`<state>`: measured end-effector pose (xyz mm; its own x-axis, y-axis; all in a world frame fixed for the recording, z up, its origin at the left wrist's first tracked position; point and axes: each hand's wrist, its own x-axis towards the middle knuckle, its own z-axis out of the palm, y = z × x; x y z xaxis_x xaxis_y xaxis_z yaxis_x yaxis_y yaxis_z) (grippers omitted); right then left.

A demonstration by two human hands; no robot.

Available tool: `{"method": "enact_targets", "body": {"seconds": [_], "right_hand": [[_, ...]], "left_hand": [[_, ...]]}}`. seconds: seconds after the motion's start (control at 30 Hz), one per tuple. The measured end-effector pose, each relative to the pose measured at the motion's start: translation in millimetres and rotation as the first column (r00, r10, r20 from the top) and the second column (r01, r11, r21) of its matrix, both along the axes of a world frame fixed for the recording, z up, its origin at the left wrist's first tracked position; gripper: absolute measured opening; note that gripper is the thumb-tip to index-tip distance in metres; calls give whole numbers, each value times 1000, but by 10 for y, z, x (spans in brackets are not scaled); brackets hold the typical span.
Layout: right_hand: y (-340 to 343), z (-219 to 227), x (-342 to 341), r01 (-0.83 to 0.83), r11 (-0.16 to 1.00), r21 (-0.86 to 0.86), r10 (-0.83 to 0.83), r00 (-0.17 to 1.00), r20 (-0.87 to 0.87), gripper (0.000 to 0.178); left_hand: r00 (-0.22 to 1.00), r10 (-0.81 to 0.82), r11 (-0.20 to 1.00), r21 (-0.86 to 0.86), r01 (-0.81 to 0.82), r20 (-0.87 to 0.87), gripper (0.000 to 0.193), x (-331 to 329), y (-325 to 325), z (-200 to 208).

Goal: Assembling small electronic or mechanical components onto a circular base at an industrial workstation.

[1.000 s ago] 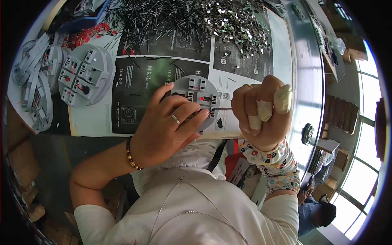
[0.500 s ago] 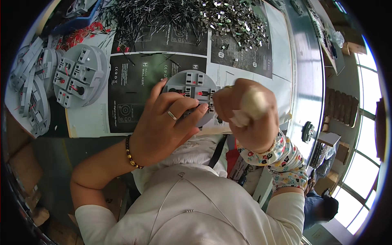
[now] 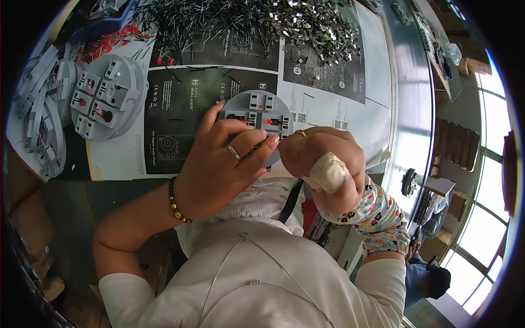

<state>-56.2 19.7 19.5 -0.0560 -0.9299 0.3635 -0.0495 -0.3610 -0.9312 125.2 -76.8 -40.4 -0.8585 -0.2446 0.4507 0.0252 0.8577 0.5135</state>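
Note:
A round grey plastic housing (image 3: 276, 101) with raised compartments, red and black wires and small red parts lies on the table in front of me. My left hand (image 3: 221, 156), wearing a ring, has its fingers bent over the housing's near left side, gripping it. At the near right edge of the housing, my right hand (image 3: 322, 164) is closed in a fist. A pale, rounded, wrapped-looking lump (image 3: 329, 172) sticks up from that fist. What lies below it, inside the fist and towards the housing, is hidden.
Similar grey housings (image 3: 106, 98) are stacked at the left, with more leaning beside them. Red pieces (image 3: 112, 42), black thin strips (image 3: 210, 24) and small shiny dark pieces (image 3: 320, 33) lie in heaps at the back. A blue bin (image 3: 101, 24) stands far left. Another person (image 3: 426, 279) is at lower right.
My right fist has come nearer to my body and a little left, with the pale lump tilting toward me. My left hand and the housing have barely moved.

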Motion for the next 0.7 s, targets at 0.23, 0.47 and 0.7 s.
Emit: {"method": "enact_targets", "body": {"seconds": [0.23,0.47,0.7], "right_hand": [[252,548,-467,495,862,108,-352,738,-576,29],[739,346,-1187,578,708,407,-661,744,94,47],[2816,170,-3572,963,-144,228,-746,45,-664,41]], "left_hand": [[994,87,988,136,-78,-62,52,37,39,179],[974,20,995,100,3,-226,44,-619,458,483],[985,-58,994,86,73,-161,28,-841,490,502]]}}
